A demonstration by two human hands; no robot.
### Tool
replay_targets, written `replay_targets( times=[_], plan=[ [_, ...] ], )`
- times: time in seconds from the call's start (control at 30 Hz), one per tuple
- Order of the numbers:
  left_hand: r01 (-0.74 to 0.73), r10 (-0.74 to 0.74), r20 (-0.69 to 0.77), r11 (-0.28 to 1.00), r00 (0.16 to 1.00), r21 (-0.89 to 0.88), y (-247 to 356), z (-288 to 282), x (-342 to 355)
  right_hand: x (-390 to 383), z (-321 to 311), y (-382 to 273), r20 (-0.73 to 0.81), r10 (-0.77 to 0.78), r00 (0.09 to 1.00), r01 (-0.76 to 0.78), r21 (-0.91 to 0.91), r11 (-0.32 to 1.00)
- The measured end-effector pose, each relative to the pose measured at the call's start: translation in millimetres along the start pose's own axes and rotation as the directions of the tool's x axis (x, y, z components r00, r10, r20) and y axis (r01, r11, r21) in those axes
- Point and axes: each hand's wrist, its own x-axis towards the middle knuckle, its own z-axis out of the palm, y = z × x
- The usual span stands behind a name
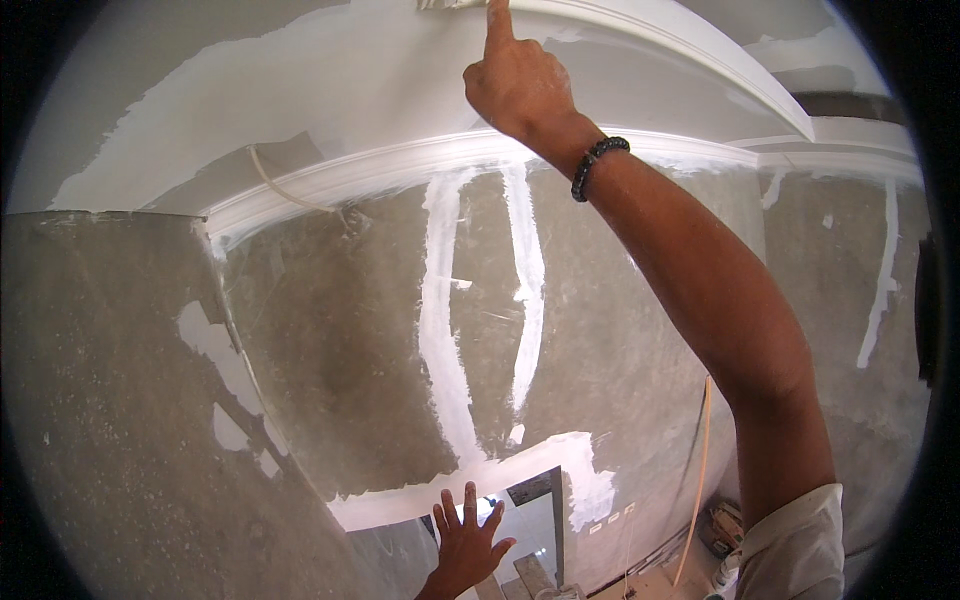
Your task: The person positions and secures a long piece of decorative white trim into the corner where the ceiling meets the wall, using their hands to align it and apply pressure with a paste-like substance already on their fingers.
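Note:
My right arm reaches up to the ceiling, and my right hand [520, 85] is beside the white moulding [600, 20]. Its index finger stretches upward past the top of the picture, while the other fingers are curled in. Whatever they may hold is hidden behind the hand. Close to the fingertip, a cream-coloured piece [450, 4] shows at the top edge, too cut off to name. Low in the middle, my left hand [465, 545] is raised with its fingers spread and nothing in it, in front of a doorway [535, 530].
A grey wall [340, 330] carries white filler strips [440, 320], with white cornice [400, 165] above. From the ceiling hangs a loose cable [270, 185]. An orange hose or cord [697, 480] runs down the right wall. Tools and materials [725, 525] lie on the floor at lower right.

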Motion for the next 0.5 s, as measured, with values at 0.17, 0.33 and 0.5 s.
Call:
replay_targets(
  times=[0.17,0.33,0.5],
  plan=[
    [0.013,-0.014,0.051,0.999,0.999,0.03,-1.2,2.3,-2.1,13.4,-0.1,3.7,-0.03,0.013,0.999,-0.01,0.082,0.997],
    [0.013,-0.012,0.062,1.0,0.998,-0.015,-5.5,10.4,-4.7,19.3,13.7,6.0,-0.113,-0.074,0.991,0.068,-0.051,0.996],
    [-0.003,0.005,0.068,1.0,0.998,-0.023,-8.1,23.0,-5.0,23.4,15.3,8.1,-0.025,-0.153,0.988,0.144,-0.208,0.967]
  ],
)
